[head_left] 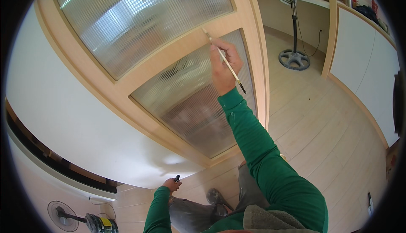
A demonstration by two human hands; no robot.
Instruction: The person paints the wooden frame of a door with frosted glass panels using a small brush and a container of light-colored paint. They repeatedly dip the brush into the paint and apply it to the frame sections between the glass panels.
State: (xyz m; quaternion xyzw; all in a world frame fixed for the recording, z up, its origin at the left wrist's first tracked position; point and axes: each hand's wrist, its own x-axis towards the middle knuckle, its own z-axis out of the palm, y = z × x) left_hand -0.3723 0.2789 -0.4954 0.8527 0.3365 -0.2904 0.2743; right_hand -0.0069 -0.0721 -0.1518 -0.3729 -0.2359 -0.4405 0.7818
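Observation:
My right hand [225, 59] is closed round a slim paintbrush [229, 66] with a pale handle and a dark lower end. The brush's upper tip meets, or comes very near, the light wooden crossbar [177, 49] of a door. Ribbed glass panes [148, 13] fill the door above and below that bar. Low down by the white panel [84, 106], my left hand [171, 185] grips a small black object [177, 177]. Most of that object is hidden by my fingers, so its kind is unclear. Bright light and soft shadows fall on the panel beside it.
A stand fan [294, 59] with a round base stands beyond the door, under a counter. White cabinets [359, 47] line the right side. At lower left are a small fan [63, 216] and a dark, yellow-labelled container [101, 223]. Pale planks cover the floor [304, 119].

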